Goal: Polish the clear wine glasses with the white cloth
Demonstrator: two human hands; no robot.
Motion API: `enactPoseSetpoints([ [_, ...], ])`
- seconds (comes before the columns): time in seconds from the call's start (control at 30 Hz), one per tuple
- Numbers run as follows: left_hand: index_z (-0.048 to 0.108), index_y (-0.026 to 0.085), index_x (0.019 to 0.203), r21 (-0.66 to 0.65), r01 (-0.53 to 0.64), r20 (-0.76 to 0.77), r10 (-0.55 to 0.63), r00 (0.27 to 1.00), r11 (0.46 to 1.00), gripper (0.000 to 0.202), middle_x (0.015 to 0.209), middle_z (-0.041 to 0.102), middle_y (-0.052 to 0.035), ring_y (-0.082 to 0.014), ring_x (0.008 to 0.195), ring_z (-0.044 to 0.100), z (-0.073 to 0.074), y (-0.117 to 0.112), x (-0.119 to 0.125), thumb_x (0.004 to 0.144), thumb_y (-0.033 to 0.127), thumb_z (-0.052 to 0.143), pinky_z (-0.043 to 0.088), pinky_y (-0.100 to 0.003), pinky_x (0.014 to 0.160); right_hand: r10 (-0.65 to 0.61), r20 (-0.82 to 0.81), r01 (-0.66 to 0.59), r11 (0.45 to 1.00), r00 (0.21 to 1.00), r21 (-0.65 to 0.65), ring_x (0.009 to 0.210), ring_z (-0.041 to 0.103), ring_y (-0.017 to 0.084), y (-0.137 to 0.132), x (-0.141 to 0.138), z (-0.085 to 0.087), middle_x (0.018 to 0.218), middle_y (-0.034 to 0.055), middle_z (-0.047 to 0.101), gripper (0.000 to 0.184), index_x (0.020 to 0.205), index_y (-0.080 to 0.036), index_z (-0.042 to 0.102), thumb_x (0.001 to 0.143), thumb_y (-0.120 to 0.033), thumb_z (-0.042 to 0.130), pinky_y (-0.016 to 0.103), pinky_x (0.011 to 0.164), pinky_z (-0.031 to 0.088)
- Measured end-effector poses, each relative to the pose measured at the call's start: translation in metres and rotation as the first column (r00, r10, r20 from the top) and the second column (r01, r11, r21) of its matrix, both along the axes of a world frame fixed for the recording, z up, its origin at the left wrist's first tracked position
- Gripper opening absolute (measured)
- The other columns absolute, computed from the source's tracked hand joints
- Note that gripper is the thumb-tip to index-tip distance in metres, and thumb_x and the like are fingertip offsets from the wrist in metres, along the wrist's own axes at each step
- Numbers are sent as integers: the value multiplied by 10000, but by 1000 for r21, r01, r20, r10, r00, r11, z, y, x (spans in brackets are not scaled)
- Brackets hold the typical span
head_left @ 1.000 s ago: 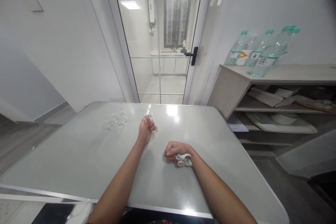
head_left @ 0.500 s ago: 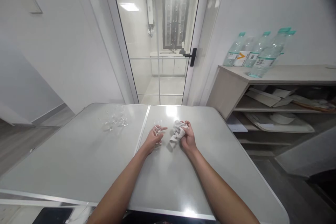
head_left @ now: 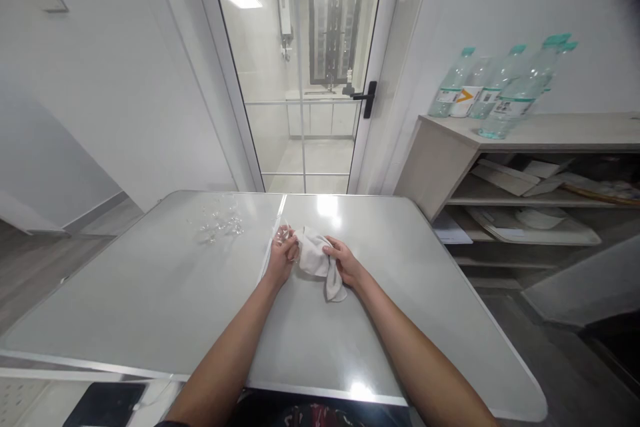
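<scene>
My left hand (head_left: 281, 258) is closed around a small clear glass (head_left: 283, 235) above the middle of the grey table (head_left: 150, 307). My right hand (head_left: 342, 261) grips a white cloth (head_left: 314, 257) and presses it against the glass. Part of the cloth hangs down toward the tabletop. The glass is mostly hidden by my fingers and the cloth.
Several more clear glasses (head_left: 219, 222) stand in a cluster at the table's far left. A glass door (head_left: 300, 67) is behind the table. On the right, a wooden shelf unit (head_left: 505, 167) carries several water bottles (head_left: 500, 90) on top. A dark phone (head_left: 105, 405) lies below the near edge.
My right hand lifted the cloth from the table and brought it against the glass. My left hand drew the glass back toward the table's middle and closed round it.
</scene>
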State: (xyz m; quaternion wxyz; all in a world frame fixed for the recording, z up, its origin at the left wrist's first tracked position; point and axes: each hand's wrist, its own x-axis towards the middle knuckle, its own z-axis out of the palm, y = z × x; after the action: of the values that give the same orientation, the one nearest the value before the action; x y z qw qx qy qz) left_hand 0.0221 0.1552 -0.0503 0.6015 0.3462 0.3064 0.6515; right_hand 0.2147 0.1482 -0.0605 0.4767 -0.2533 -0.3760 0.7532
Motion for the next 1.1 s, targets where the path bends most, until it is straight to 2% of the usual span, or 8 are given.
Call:
enactPoseSetpoints([
  [0.1,506,235,991,8,-36,46,35,998,999,433,847,572,91,28,398,263,0,5,-8,722,270,843,254,-153,397,136,31,-135,991,990,-16,745,677,180,-2,1,-1,920,63,742,446,1083,-151,669,707,-298,859,276,700,538],
  [0.2,502,227,963,-11,-67,3,67,998,998,434,847,574,88,24,411,285,-1,10,-10,721,303,854,285,-157,410,148,-10,-149,988,989,-31,779,696,198,0,0,-6,960,48,748,504,1142,-186,645,689,-254,855,307,732,563],
  [0.3,507,230,987,-31,-89,-78,86,993,996,461,892,617,72,11,432,347,-4,12,-8,731,391,855,351,-173,446,-59,-78,55,997,995,-50,776,700,191,6,1,-13,937,28,753,437,1084,-195,650,692,-237,839,301,742,565],
  [0.4,512,228,1034,-25,-44,-207,38,978,999,522,1025,689,27,9,434,350,-8,10,-5,721,459,860,399,-193,471,-360,-128,354,933,924,-67,794,700,185,13,5,-17,933,16,757,350,1029,-203,655,741,-295,831,299,764,568],
  [0.47,516,211,1029,-39,54,-291,-63,955,998,558,1109,712,-28,9,433,336,-11,8,-3,698,486,873,389,-199,452,-424,-129,421,906,896,-49,803,704,190,16,8,-17,968,14,759,380,1071,-220,649,759,-335,832,312,760,572],
  [0.6,544,193,1005,-88,179,-376,-199,905,980,613,1068,709,-51,-19,470,414,-14,3,4,609,465,925,372,-195,424,-302,-87,305,952,949,18,793,715,218,14,10,-11,970,39,761,463,1143,-209,640,742,-330,838,328,729,573],
  [0.87,508,239,990,-45,-22,-296,7,955,999,578,663,489,103,-48,483,425,-9,6,3,617,395,921,337,-152,426,-5,-120,14,997,993,78,913,717,235,1,8,1,1115,36,754,727,1301,-258,588,617,-88,768,346,798,574],
  [1.1,499,246,972,-19,-89,-327,78,942,996,546,620,457,115,-39,431,373,-12,9,-1,653,445,895,329,-156,412,-42,-34,44,999,999,31,888,722,244,3,3,-3,963,86,768,376,1074,-169,676,765,-337,811,345,793,566],
])
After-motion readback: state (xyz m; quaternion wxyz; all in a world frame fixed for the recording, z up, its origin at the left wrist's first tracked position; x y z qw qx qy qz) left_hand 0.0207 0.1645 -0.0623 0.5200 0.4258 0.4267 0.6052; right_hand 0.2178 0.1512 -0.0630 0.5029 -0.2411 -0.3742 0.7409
